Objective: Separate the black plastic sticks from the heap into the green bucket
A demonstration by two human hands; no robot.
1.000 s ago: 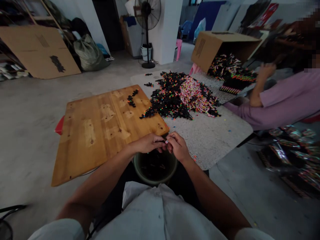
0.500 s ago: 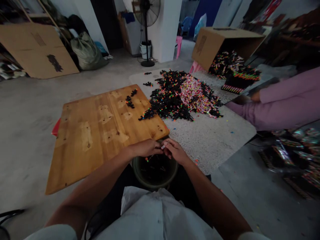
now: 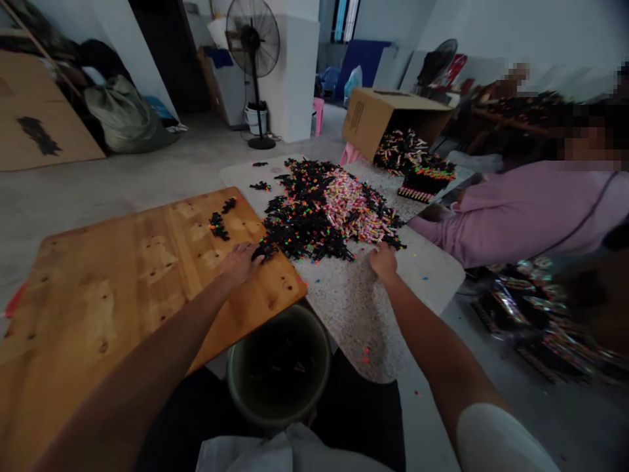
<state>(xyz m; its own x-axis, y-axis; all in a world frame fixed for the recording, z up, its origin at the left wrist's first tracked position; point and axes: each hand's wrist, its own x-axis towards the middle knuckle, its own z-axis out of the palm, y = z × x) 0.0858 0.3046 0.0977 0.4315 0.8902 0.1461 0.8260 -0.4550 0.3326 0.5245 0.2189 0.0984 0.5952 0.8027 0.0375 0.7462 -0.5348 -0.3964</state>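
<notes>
My left hand (image 3: 240, 262) lies at the right part of the wooden board, fingers apart, its fingertips touching small black plastic pieces (image 3: 268, 249) with coloured tips. Across the speckled tabletop, my right hand (image 3: 384, 259) reaches the front right edge of the pile, its fingers curled down among the pieces. What those fingers hold is hidden. The pile has many black pieces (image 3: 304, 219) with orange and green tips, and a heap of small pink-and-white pieces (image 3: 346, 203) on its right. Between my knees stands a dark green bucket (image 3: 233, 387) with a few small pieces inside.
The wooden board (image 3: 113, 282) overlaps the speckled tabletop (image 3: 344, 295). A tipped cardboard box (image 3: 363, 121) spills similar pieces behind the pile. At the right sits a person in a pink top (image 3: 531, 210), near wrapped packs (image 3: 521, 308). A standing fan (image 3: 253, 78) is at the back.
My hands were together above the bucket and have moved apart: the left forward onto the board's black pieces, the right forward to the pile. The view has tilted up and turned right.
</notes>
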